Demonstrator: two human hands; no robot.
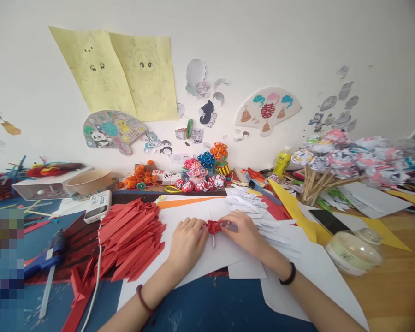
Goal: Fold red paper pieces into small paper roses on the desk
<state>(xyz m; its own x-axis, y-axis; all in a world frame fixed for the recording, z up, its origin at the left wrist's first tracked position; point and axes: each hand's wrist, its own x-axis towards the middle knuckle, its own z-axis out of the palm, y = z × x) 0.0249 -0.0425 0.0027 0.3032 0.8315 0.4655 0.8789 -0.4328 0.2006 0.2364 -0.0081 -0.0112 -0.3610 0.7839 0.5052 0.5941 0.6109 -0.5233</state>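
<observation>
Both of my hands meet over the white paper sheets [190,272] in the middle. My left hand [188,242] pinches the left side of a small folded red paper flower [213,227]. From the right, my right hand [244,234] grips its other side between thumb and fingers. A thin white strip sticks out below the flower toward me. Left of my hands lies a big pile of red paper strips [131,237]. White paper strips [273,230] are spread just beyond and beside my right hand.
A blue glue gun [51,253] and a white power bank with a cable [98,206] lie left. At right are a phone [328,221], a clear plastic bottle [354,252] and a bunch of paper flowers on sticks [313,184]. Finished small flowers [197,171] line the wall.
</observation>
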